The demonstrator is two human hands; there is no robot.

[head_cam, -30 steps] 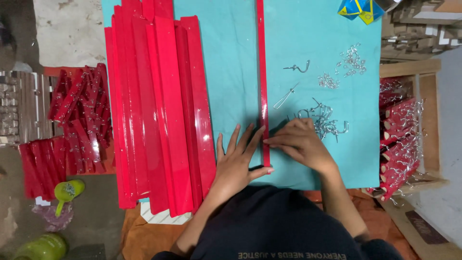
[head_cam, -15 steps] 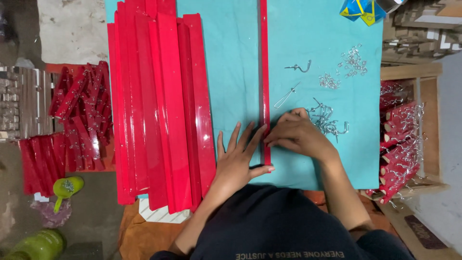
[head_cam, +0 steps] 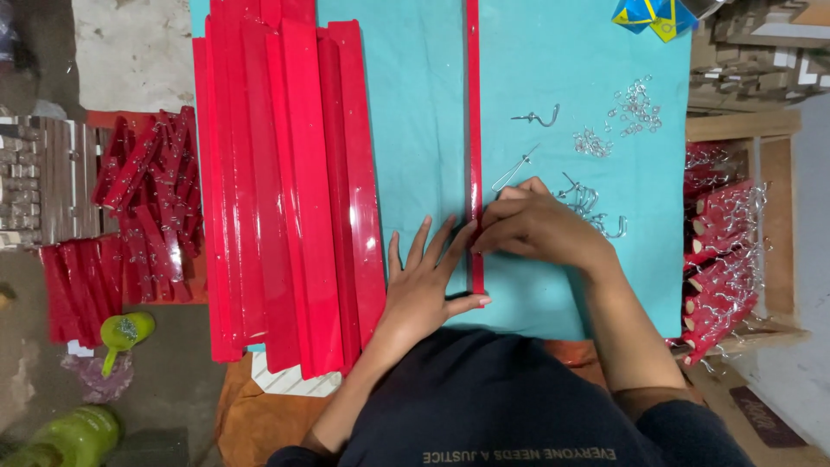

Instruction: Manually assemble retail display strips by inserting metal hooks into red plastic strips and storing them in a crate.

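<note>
red strip lies single on the teal counter, long axis running 12 to 6 o'clock, its near end just by your hands. your left hand rests flat at the strip's 9 o'clock side, fingers spread wide and pointing toward 12 to 1, thumb reaching toward 3 o'clock just under the strip's near end. holding nothing, only pressing the counter beside it. your right hand sits at the strip's 3 o'clock side, fingers curled narrow with tips pinched at the strip's edge near its lower part; you can't tell if a small piece is pinched between them, too hidden. both hands are touching or just beside the strip, right hand is the one actually on it. loose metal hooks lie just past your right hand at 2 to 3 o'clock, more small hooks further at 1 o'clock, one bent hook near the strip at 1. stack of red strips lies parallel, well to 9 o'clock of your left hand. finished red pieces with hooks sit in a wooden crate at 3 o'clock.
</note>
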